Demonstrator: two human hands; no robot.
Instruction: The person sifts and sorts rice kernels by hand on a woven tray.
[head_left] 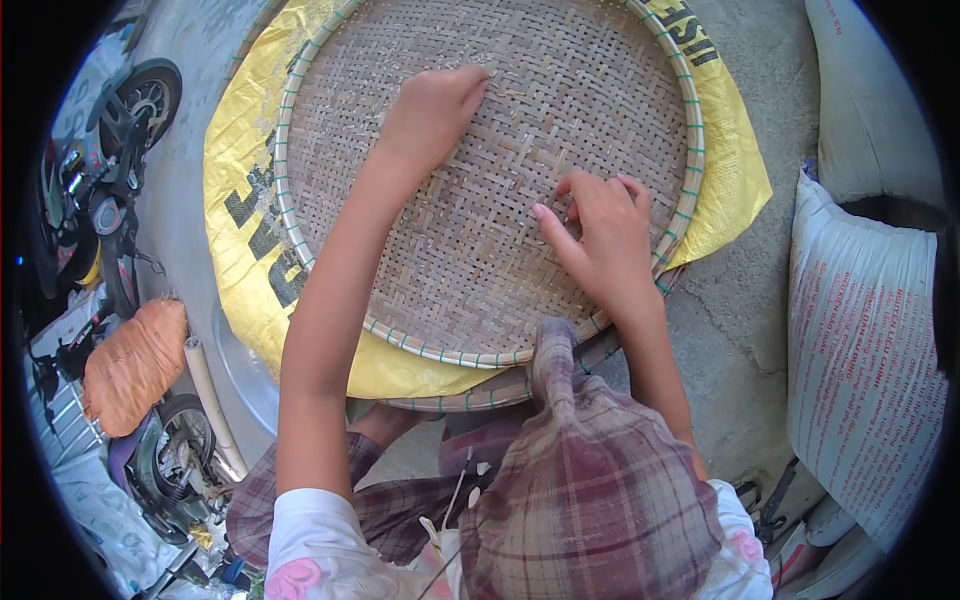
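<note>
A round woven bamboo winnowing tray (470, 280), its rim bound with green stitching, lies in front of me. My left hand (428, 115) is on its far left part, fingers curled together in a pinch; whatever they hold is too small or hidden to name. Small pale bits (352, 112) are scattered over the weave near that hand. Toward the right side of the tray, my right hand (605, 235) rests with bent fingers and the thumb apart, holding nothing visible. Under the tray spreads a yellow printed sack (735, 185).
Below the sack, the edge of another woven tray (470, 402) shows. Full white sacks (865, 330) stand on the right. At left are a motorbike (110, 205), an orange bag (137, 365) and a pale pipe (212, 405). Plaid cloth (590, 490) covers the near foreground.
</note>
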